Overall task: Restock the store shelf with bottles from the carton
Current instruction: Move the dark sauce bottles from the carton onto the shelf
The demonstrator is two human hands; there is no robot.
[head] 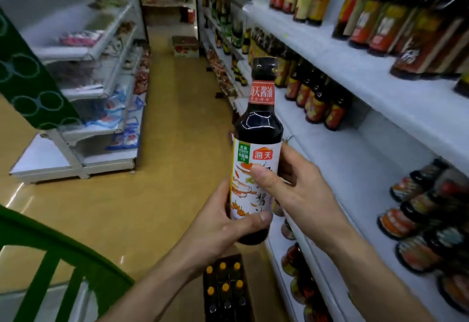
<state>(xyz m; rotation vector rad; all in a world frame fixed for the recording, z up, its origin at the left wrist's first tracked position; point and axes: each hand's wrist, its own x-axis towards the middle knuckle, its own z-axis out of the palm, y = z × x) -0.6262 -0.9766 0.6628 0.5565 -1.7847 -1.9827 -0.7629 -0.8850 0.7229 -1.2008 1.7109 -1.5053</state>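
Our left hand (223,222) wraps round the bottom of the bottle (258,123). Its thumb lies across the low part of the label. Our right hand (299,189) wraps round the middle of the bottle from the other side, and its thumb presses on the label too. So both hands hold it tight.

We hold the bottle up in the air, almost straight up. It is dark, with a black cap, a red band on its neck and a white label with pictures. It is just beside the front edge of the shelf (355,166) on our right and does not rest on it.

Down below our arms stands the carton (228,257) on the floor (152,182). More bottles with orange caps (224,287) stand in it.

A bare white part of the shelf lies just past our right hand. Behind that, a row of dark bottles (317,103) stands at the back of the board. Farther right on the same board is a bunch of blurry bottles (418,210), packed close together. The board above (342,60) carries tall bottles (380,17) right over that spot.

Something green (50,258) sits near our left elbow. Across the aisle is another rack (101,50) with blue and white bags (124,123). A box (185,47) stands far down the aisle.
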